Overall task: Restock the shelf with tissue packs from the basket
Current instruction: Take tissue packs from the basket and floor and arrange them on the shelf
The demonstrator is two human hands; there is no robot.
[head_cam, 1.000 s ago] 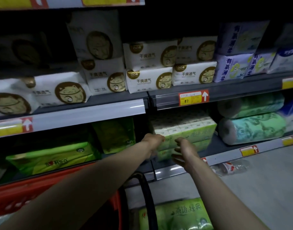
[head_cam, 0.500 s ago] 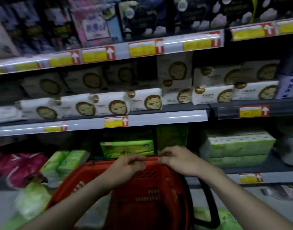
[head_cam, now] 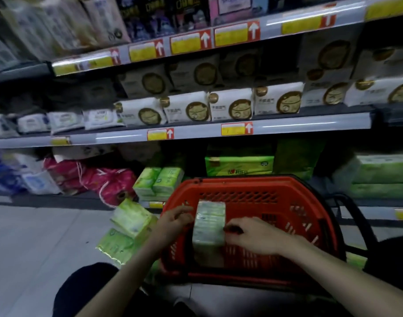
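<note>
A red plastic basket (head_cam: 305,202) sits on the floor in front of the bottom shelf (head_cam: 65,199). Inside it stands one pale green tissue pack (head_cam: 209,227), upright on its end. My left hand (head_cam: 173,221) presses against the pack's left side and my right hand (head_cam: 253,236) against its right side, so both hands hold it inside the basket. More green tissue packs (head_cam: 158,183) stand on the bottom shelf just behind the basket's left corner, and a wide green pack (head_cam: 239,165) lies behind its rim.
Two green packs (head_cam: 127,232) lie on the floor left of the basket. A pink drawstring bag (head_cam: 109,181) fills the bottom shelf further left. The basket's black handle (head_cam: 358,220) hangs on the right. White packs with gold cat logos (head_cam: 230,107) line the shelf above.
My view has swung left and down from the shelf to the basket. Both hands left the shelved green pack, crossed the basket rim, and now clasp a tissue pack inside it.
</note>
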